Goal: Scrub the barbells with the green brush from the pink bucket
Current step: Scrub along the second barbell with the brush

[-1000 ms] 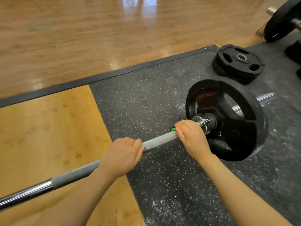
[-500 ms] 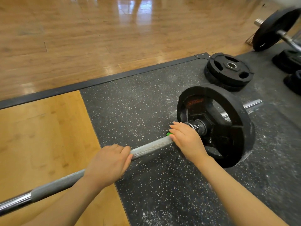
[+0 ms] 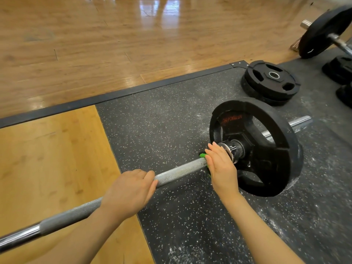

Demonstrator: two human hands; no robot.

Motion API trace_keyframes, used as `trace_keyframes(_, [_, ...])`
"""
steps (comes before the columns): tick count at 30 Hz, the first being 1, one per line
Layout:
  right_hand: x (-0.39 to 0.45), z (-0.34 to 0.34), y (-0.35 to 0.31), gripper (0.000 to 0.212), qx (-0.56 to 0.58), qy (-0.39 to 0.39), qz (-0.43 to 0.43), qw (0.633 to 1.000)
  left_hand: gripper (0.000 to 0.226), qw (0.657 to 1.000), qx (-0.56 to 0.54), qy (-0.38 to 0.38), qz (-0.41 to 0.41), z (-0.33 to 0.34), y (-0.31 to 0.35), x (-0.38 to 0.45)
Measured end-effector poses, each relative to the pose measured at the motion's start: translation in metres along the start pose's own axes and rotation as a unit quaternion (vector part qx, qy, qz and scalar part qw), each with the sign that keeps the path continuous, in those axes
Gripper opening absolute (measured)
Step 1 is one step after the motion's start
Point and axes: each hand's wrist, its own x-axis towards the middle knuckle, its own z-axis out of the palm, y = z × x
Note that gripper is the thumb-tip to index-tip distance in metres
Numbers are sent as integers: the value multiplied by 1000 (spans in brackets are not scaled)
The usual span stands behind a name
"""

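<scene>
A steel barbell lies across the floor from lower left to upper right, with a black plate on its right sleeve. My left hand grips the knurled shaft at its middle. My right hand holds the green brush on the shaft just left of the collar. Only a small green tip of the brush shows past my fingers. The pink bucket is out of view.
The black speckled rubber mat with chalk dust lies under the plate. A stack of black plates lies flat behind it. Another loaded barbell and black weights sit at the far right. Wooden floor stretches beyond.
My right hand with the brush has stayed against the shaft by the collar, its fingers now lying flatter. My left hand keeps its grip. The camera has shifted slightly.
</scene>
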Motion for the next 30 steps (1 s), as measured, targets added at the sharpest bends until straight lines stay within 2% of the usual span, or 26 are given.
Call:
trace_keyframes(5, [29,-6,-6,42,-58,-43,-52,996,35,1000,-11,-5,-6,0,0,1])
trace_keyframes(8, [34,-6,-7,45,-60,-59,-51,995,35,1000,-12,-9,-14,1,-2,2])
trace_keyframes(12, [21,3,-13,40,-52,2,-54,997,35,1000,-16,-16,-13,-1,-3,2])
trace_keyframes(14, [17,9,-24,47,-37,23,-71,997,36,999,-21,-19,-15,-1,-3,3])
trace_keyframes(16, [16,12,-36,62,-29,1,-80,996,40,999,-32,-26,-28,-2,-1,1])
trace_keyframes(21, [13,12,-44,71,-14,-60,-50,997,67,992,-77,-76,-70,-6,5,-3])
trace_keyframes(23, [11,4,-48,57,12,-37,-46,998,75,990,-94,-73,-69,-7,8,-4])
trace_keyframes(25, [11,-6,-51,41,60,3,2,998,83,989,-108,-73,-64,-10,11,-7])
trace_keyframes(27, [14,-16,-50,36,110,29,71,991,82,990,-108,-74,-57,-12,15,-10])
trace_keyframes(30, [19,-31,-46,37,132,60,124,982,72,990,-97,-91,-47,-14,21,-15])
